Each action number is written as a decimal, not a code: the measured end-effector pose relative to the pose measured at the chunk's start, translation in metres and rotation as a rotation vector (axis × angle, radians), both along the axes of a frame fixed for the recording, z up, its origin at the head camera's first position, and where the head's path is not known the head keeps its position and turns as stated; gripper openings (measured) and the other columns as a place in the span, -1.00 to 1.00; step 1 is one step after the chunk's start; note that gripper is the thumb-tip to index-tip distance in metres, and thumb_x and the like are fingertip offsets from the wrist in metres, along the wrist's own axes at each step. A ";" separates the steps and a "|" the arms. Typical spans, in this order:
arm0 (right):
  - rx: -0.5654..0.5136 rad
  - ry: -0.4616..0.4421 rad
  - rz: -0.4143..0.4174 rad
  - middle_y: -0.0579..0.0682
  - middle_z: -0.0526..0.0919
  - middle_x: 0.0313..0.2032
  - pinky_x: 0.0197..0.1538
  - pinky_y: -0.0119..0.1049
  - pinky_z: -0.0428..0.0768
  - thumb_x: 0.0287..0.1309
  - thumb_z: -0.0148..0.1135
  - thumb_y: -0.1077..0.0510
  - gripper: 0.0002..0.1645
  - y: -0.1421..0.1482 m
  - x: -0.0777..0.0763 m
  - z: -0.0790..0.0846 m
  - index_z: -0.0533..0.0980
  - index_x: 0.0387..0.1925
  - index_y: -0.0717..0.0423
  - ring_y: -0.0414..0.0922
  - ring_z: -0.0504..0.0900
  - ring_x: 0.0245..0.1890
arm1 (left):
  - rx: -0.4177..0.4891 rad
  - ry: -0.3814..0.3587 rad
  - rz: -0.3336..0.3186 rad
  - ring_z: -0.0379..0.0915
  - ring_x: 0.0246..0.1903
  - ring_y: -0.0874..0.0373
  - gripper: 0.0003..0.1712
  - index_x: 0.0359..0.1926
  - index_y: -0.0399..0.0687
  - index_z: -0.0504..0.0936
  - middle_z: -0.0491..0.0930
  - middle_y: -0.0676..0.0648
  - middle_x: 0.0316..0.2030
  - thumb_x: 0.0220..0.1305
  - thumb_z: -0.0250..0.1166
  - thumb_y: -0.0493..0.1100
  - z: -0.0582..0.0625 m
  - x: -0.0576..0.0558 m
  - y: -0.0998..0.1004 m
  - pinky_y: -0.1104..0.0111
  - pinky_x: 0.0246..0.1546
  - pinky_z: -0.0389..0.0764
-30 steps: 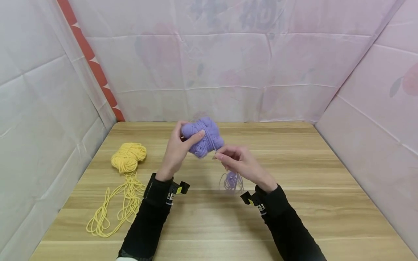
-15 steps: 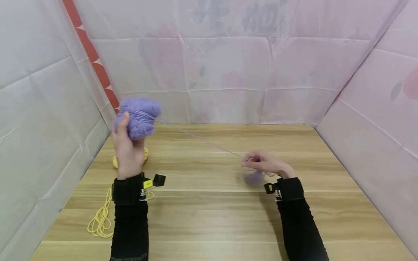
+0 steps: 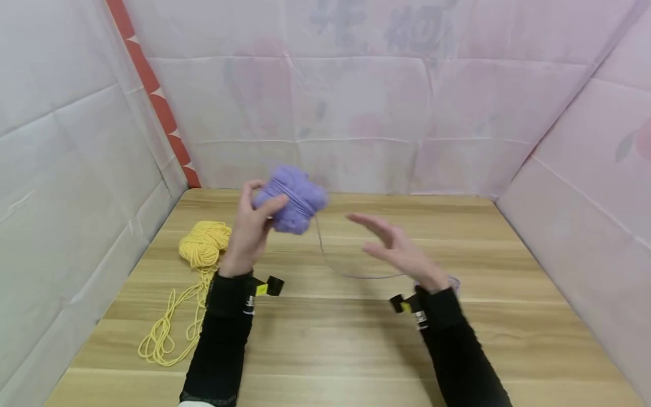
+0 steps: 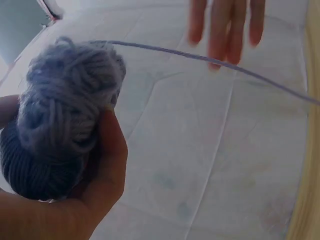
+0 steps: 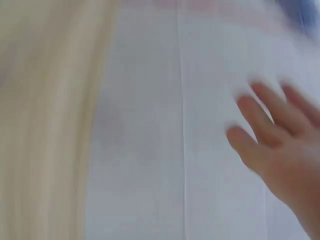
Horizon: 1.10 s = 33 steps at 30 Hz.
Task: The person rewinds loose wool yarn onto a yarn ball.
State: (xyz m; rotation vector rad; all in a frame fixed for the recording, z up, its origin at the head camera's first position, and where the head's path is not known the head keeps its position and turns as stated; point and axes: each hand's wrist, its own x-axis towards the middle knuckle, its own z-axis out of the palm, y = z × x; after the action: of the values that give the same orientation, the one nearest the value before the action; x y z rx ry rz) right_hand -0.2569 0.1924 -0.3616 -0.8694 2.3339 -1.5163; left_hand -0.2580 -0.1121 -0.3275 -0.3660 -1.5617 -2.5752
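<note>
My left hand [image 3: 249,226] grips a purple ball of yarn [image 3: 292,199] above the table, thumb across its wound middle. In the left wrist view the yarn ball [image 4: 70,100] sits between thumb and fingers. From its lower right side a loose purple strand [image 3: 321,243] droops and runs right, passing behind my right wrist. My right hand [image 3: 399,249] hovers to the right of the ball, fingers extended and apart from the thumb, holding nothing. A small purple loop of yarn [image 3: 454,284] shows partly behind the right wrist, mostly hidden.
On the left of the wooden table [image 3: 325,350] lies a yellow ball of yarn [image 3: 203,243], its loose yellow strands [image 3: 163,336] looping toward the front and partly covered by my left forearm. Cloth-covered walls [image 3: 356,113] enclose the back and both sides.
My left hand swung the purple ball out to the left, drawing the strand taut, then came back toward the middle. My right hand let go of the strand, which now hangs slack.
</note>
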 end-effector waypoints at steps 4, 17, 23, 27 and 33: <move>-0.141 -0.088 0.024 0.04 0.45 0.29 0.43 0.07 0.23 0.42 -0.01 0.01 -0.38 -0.047 0.012 -0.003 0.16 0.41 0.09 -0.13 0.39 0.31 | -0.149 0.017 -0.175 0.56 -0.12 0.15 -0.40 0.21 0.02 0.21 0.54 -0.04 -0.05 0.19 0.18 -0.36 0.000 0.005 0.021 0.32 -0.06 0.64; -0.711 -0.406 0.746 -0.08 0.09 -0.58 -0.51 -0.28 -0.04 0.43 -0.04 0.10 -0.71 -0.024 -0.019 -0.037 0.62 -0.24 0.02 -0.18 0.05 -0.62 | -0.059 0.104 -0.572 0.50 -0.07 0.16 -0.15 0.39 -0.19 0.18 0.51 -0.03 -0.02 0.06 0.29 -0.20 -0.008 0.006 0.028 0.37 -0.04 0.60; -0.624 -0.474 0.484 -0.24 0.45 -0.52 -0.32 -0.46 0.36 0.46 -0.09 0.11 -0.66 -0.016 -0.020 -0.034 0.62 -0.33 -0.06 -0.31 0.40 -0.49 | -0.191 0.170 -0.705 0.49 -0.01 0.15 0.03 0.36 -0.19 0.23 0.51 0.00 0.07 -0.05 0.50 0.11 -0.014 0.006 0.033 0.30 0.04 0.58; -0.458 -0.410 0.125 -0.28 0.55 -0.49 -0.21 -0.46 0.51 0.43 -0.02 0.08 -0.70 -0.014 -0.011 -0.016 0.62 -0.34 -0.07 -0.33 0.52 -0.43 | -0.436 0.175 -0.676 0.50 -0.01 0.09 -0.10 0.33 -0.16 0.30 0.51 -0.07 0.03 0.01 0.47 0.01 -0.013 0.007 0.036 0.20 -0.02 0.63; -0.296 -0.024 -0.253 -0.18 0.17 -0.69 -0.55 -0.37 0.13 0.36 0.11 0.10 -0.74 -0.020 0.008 0.008 0.55 -0.39 0.17 -0.24 0.12 -0.67 | -0.740 0.134 -0.490 0.52 -0.01 -0.02 -0.34 0.22 0.08 0.43 0.51 -0.13 0.04 0.04 0.37 -0.22 -0.014 0.006 0.044 0.16 -0.12 0.68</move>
State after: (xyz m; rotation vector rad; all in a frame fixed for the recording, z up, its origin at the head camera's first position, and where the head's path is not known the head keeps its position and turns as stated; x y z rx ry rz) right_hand -0.2494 0.1726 -0.3533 -0.6277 2.3090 -2.0004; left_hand -0.2524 -0.0682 -0.3418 -1.0705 -2.5801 -2.0544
